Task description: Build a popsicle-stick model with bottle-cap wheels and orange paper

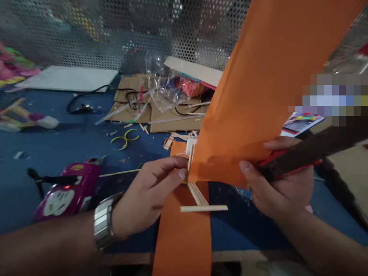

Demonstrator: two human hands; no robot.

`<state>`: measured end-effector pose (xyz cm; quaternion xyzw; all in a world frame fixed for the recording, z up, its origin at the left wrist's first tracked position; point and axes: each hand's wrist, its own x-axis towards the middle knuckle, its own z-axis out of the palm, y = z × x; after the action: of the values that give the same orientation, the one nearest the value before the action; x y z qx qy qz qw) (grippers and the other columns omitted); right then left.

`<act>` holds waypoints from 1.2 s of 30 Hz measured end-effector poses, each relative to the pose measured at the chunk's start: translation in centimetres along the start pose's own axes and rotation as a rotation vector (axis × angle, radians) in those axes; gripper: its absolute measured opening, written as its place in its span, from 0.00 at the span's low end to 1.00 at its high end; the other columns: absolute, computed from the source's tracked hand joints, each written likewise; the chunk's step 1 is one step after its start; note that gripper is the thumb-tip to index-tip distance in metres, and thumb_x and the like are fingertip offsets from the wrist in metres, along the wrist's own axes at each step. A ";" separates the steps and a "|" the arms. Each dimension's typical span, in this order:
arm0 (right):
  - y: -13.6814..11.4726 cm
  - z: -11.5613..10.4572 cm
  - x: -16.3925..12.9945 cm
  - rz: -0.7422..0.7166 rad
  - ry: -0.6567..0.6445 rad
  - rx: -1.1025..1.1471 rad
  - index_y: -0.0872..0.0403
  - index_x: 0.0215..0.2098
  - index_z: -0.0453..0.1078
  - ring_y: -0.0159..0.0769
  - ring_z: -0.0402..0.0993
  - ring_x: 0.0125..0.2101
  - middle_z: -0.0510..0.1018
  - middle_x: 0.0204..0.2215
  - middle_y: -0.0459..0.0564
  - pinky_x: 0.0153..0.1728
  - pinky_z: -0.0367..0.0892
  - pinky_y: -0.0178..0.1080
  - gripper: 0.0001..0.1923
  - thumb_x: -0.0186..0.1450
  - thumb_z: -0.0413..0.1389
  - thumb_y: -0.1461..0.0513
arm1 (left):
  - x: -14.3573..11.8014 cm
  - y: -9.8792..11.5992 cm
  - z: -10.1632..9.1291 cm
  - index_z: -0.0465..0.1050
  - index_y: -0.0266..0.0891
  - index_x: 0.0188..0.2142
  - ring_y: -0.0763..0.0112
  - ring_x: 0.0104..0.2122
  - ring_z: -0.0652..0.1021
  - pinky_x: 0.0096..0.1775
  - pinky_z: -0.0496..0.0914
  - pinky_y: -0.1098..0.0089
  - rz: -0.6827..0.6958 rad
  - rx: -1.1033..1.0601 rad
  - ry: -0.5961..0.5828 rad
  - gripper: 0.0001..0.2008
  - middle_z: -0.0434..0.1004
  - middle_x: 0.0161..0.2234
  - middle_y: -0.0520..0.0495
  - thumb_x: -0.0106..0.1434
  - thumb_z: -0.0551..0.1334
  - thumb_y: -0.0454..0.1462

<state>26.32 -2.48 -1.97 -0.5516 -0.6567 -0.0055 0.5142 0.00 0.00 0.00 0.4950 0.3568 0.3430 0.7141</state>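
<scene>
**Orange paper held up over a stick frame**

The orange sheet [258, 88] stands up from the middle of the frame and leans to the upper right, filling much of that side. Its lower corner meets a small frame of wooden sticks [198, 197] just below centre. My left hand [146, 195] comes in from the lower left, its fingertips pinched narrow on an upright stick [190, 157] at the sheet's left edge. My right hand [278, 184], right of centre, is closed on the sheet's lower edge, thumb in front, together with a dark tool with red trim [310, 153] that runs off toward the right edge; I cannot tell what the tool is.

Under the sticks a second orange strip [184, 237] lies flat on the blue table [57, 142] and reaches the bottom of the frame. A metal watch [102, 222] sits on my left wrist. At lower left lies a magenta gadget [66, 191]. Above centre are cardboard pieces [161, 115], clear plastic bags [163, 84] and a black cable [94, 96]; two yellow-green rings [125, 138] lie left of centre. A white board [69, 78] rests at upper left before the perforated metal wall [86, 30].
</scene>
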 end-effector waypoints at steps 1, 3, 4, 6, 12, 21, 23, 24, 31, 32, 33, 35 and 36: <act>-0.2 0.0 0.2 -0.038 0.000 0.003 0.46 0.47 0.73 0.43 0.81 0.37 0.79 0.39 0.46 0.39 0.74 0.49 0.17 0.61 0.69 0.61 | 0.0 -0.1 0.0 0.86 0.44 0.45 0.63 0.48 0.80 0.53 0.72 0.65 -0.007 -0.017 -0.005 0.09 0.85 0.47 0.47 0.74 0.65 0.39; -0.6 0.1 0.6 -0.096 0.002 -0.001 0.45 0.47 0.72 0.40 0.79 0.34 0.78 0.39 0.44 0.36 0.74 0.48 0.16 0.63 0.68 0.62 | 0.0 -0.2 0.0 0.85 0.42 0.45 0.63 0.47 0.80 0.52 0.73 0.64 -0.017 -0.035 -0.012 0.09 0.85 0.48 0.45 0.74 0.65 0.39; -0.7 0.2 0.7 -0.116 0.004 -0.007 0.45 0.47 0.71 0.40 0.79 0.34 0.78 0.39 0.44 0.36 0.74 0.47 0.16 0.63 0.67 0.62 | 0.0 -0.3 -0.1 0.85 0.42 0.44 0.63 0.47 0.80 0.52 0.73 0.64 -0.020 -0.036 -0.013 0.08 0.84 0.48 0.45 0.74 0.65 0.40; -0.8 0.2 0.8 -0.136 0.007 -0.029 0.45 0.47 0.71 0.40 0.78 0.35 0.78 0.39 0.44 0.38 0.75 0.48 0.15 0.64 0.67 0.62 | 0.0 -0.3 -0.1 0.83 0.41 0.41 0.63 0.45 0.79 0.51 0.74 0.64 -0.026 -0.021 -0.015 0.08 0.83 0.46 0.45 0.74 0.66 0.41; -0.6 0.4 0.5 -0.115 0.026 -0.082 0.47 0.46 0.71 0.40 0.79 0.38 0.78 0.39 0.45 0.41 0.76 0.47 0.14 0.64 0.67 0.60 | 0.1 -0.5 -0.2 0.78 0.40 0.36 0.67 0.40 0.76 0.49 0.72 0.66 0.012 0.051 0.025 0.10 0.76 0.39 0.48 0.73 0.67 0.42; -0.9 0.4 0.5 -0.135 0.013 -0.056 0.48 0.46 0.71 0.39 0.78 0.36 0.78 0.39 0.45 0.38 0.77 0.45 0.15 0.64 0.67 0.62 | 0.1 -0.6 -0.4 0.80 0.41 0.38 0.67 0.43 0.77 0.50 0.73 0.67 0.032 0.073 0.028 0.08 0.78 0.41 0.48 0.73 0.67 0.42; -0.9 0.4 0.6 -0.130 0.009 -0.054 0.48 0.46 0.70 0.39 0.79 0.36 0.78 0.39 0.46 0.39 0.77 0.46 0.15 0.64 0.67 0.63 | 0.1 -0.5 -0.4 0.81 0.41 0.39 0.67 0.43 0.77 0.50 0.73 0.68 0.037 0.078 0.027 0.08 0.79 0.42 0.48 0.73 0.68 0.42; -0.9 0.4 0.6 -0.131 0.007 -0.052 0.48 0.46 0.70 0.39 0.79 0.36 0.79 0.39 0.46 0.39 0.77 0.46 0.15 0.64 0.67 0.63 | 0.1 -0.5 -0.4 0.81 0.41 0.39 0.67 0.44 0.78 0.50 0.74 0.68 0.036 0.075 0.023 0.08 0.80 0.43 0.48 0.73 0.68 0.42; -1.2 0.3 0.6 -0.051 -0.034 -0.013 0.46 0.45 0.71 0.43 0.78 0.35 0.78 0.37 0.48 0.38 0.77 0.49 0.13 0.64 0.67 0.61 | 0.2 -0.5 -0.2 0.82 0.41 0.40 0.68 0.45 0.80 0.49 0.75 0.71 0.082 0.087 0.004 0.04 0.84 0.44 0.49 0.72 0.69 0.39; -1.3 0.3 0.6 -0.035 -0.037 -0.011 0.46 0.45 0.71 0.43 0.78 0.35 0.78 0.37 0.48 0.38 0.76 0.49 0.13 0.64 0.66 0.61 | 0.2 -0.5 -0.2 0.82 0.41 0.40 0.68 0.46 0.81 0.50 0.75 0.71 0.079 0.090 0.003 0.05 0.84 0.44 0.49 0.72 0.69 0.39; -1.4 0.3 0.5 -0.023 -0.038 -0.007 0.45 0.45 0.71 0.43 0.77 0.34 0.77 0.37 0.48 0.37 0.76 0.49 0.13 0.64 0.66 0.61 | 0.2 -0.5 -0.2 0.82 0.41 0.41 0.68 0.46 0.81 0.50 0.75 0.70 0.074 0.090 0.000 0.05 0.85 0.44 0.49 0.72 0.69 0.40; -1.5 0.4 0.5 -0.002 -0.043 0.005 0.45 0.45 0.71 0.42 0.75 0.31 0.77 0.36 0.47 0.34 0.75 0.48 0.13 0.63 0.66 0.61 | 0.1 -0.6 -0.3 0.82 0.41 0.42 0.67 0.46 0.81 0.50 0.75 0.69 0.064 0.103 0.000 0.05 0.85 0.45 0.49 0.72 0.68 0.40; -1.6 0.5 0.4 0.014 -0.045 0.014 0.45 0.45 0.71 0.40 0.75 0.30 0.77 0.35 0.46 0.33 0.74 0.47 0.14 0.63 0.66 0.62 | 0.1 -0.6 -0.3 0.82 0.41 0.42 0.66 0.46 0.81 0.50 0.76 0.69 0.062 0.117 0.000 0.06 0.85 0.45 0.48 0.73 0.68 0.40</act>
<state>24.91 -2.51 -1.00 -0.5525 -0.6644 0.0150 0.5032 -0.13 0.10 -0.66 0.5466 0.3609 0.3436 0.6730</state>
